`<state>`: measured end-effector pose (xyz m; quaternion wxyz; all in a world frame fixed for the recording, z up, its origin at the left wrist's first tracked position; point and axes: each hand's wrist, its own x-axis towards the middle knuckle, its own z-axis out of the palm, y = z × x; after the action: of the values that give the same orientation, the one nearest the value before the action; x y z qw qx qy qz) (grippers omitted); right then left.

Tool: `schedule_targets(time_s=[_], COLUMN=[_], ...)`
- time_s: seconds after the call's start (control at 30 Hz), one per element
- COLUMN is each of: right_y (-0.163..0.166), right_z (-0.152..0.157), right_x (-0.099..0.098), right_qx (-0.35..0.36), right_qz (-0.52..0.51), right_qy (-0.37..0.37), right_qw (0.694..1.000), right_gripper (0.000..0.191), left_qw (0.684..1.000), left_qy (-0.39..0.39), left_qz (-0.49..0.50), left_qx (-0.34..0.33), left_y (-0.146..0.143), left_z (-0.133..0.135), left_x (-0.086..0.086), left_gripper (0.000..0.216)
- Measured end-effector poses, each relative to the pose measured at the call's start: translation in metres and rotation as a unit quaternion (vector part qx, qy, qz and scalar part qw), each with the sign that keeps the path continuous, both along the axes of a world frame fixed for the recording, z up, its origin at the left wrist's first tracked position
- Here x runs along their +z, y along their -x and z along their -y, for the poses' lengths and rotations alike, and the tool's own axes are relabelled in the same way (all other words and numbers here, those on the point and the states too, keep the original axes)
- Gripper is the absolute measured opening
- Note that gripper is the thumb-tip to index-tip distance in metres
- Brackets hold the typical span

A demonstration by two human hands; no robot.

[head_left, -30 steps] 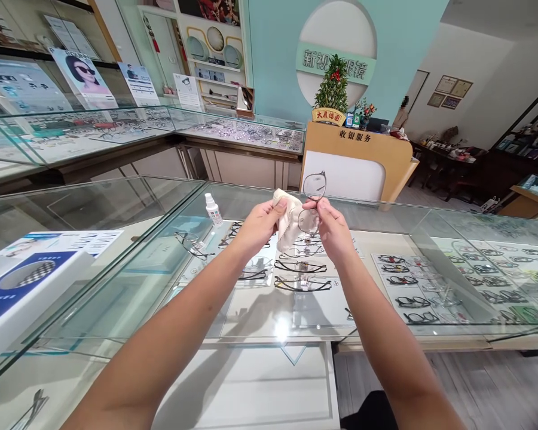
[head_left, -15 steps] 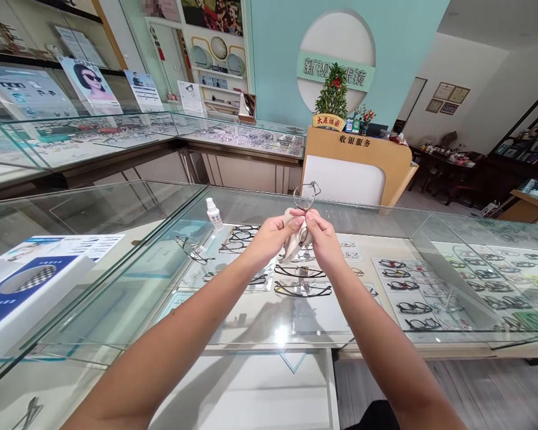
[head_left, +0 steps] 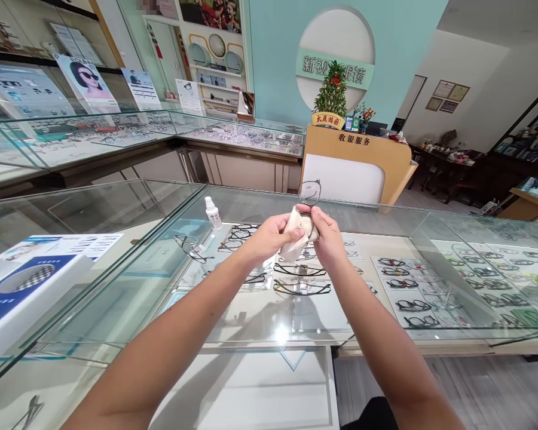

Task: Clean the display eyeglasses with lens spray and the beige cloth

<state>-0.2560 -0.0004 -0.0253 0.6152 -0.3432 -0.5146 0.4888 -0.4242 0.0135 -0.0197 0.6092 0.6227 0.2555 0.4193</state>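
Note:
Above the glass display counter (head_left: 251, 328) I hold up a pair of eyeglasses (head_left: 310, 191); one round, thin-rimmed lens stands clear above my fingers. My left hand (head_left: 273, 234) is closed on a cream cleaning cloth (head_left: 292, 242), its thumb pressing the cloth against the lower part of the glasses. My right hand (head_left: 328, 236) grips the glasses by the frame from the right, fingertips at the rim. The cloth and fingers hide the other lens. Under the glass, below my hands, lie rows of eyeglasses (head_left: 301, 289).
A white spray bottle (head_left: 213, 214) stands on the counter to the left. Another pair of glasses (head_left: 192, 249) lies near it. At the far left is a blue-and-white box (head_left: 22, 292). An open drawer (head_left: 251, 394) juts out in front. The wooden cashier desk (head_left: 358, 140) stands beyond.
The cloth has spread and wrapped further around the lower part of the glasses. The upper lens has turned and shifted slightly right. My left thumb has moved down.

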Motion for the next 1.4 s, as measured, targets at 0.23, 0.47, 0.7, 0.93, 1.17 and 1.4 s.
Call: schedule_targets(time_s=[0.23, 0.47, 0.7, 0.93, 1.17, 1.4], right_y=[0.01, 0.013, 0.003, 0.005, 0.003, -0.003], right_z=[0.004, 0.009, 0.003, 0.0, 0.001, -0.009], right_x=[-0.004, -0.004, 0.002, -0.003, -0.003, -0.011], right_qx=[0.019, 0.035, -0.01, -0.011, -0.029, -0.026], right_qz=[-0.064, -0.011, -0.026, -0.021, 0.048, -0.012], right_qy=[0.015, -0.001, -0.041, -0.041, -0.108, -0.028], right_qw=[0.998, 0.999, 0.999, 0.999, 0.993, 0.999], right_gripper=[0.056, 0.051, 0.049, 0.046, 0.053, 0.045], left_qw=[0.997, 0.993, 0.996, 0.995, 0.992, 0.997], left_qy=[-0.043, -0.065, -0.081, -0.068, -0.057, -0.076], left_qz=[-0.001, 0.045, -0.004, 0.013, 0.025, -0.005], left_qx=[0.057, 0.091, 0.035, 0.067, 0.11, 0.015], left_y=[-0.005, -0.012, 0.003, 0.0, -0.007, 0.004], left_z=[0.001, 0.008, -0.001, 0.001, 0.003, -0.005], left_x=[-0.004, -0.003, 0.002, 0.002, 0.0, 0.0], left_gripper=[0.06, 0.061, 0.064, 0.068, 0.071, 0.066])
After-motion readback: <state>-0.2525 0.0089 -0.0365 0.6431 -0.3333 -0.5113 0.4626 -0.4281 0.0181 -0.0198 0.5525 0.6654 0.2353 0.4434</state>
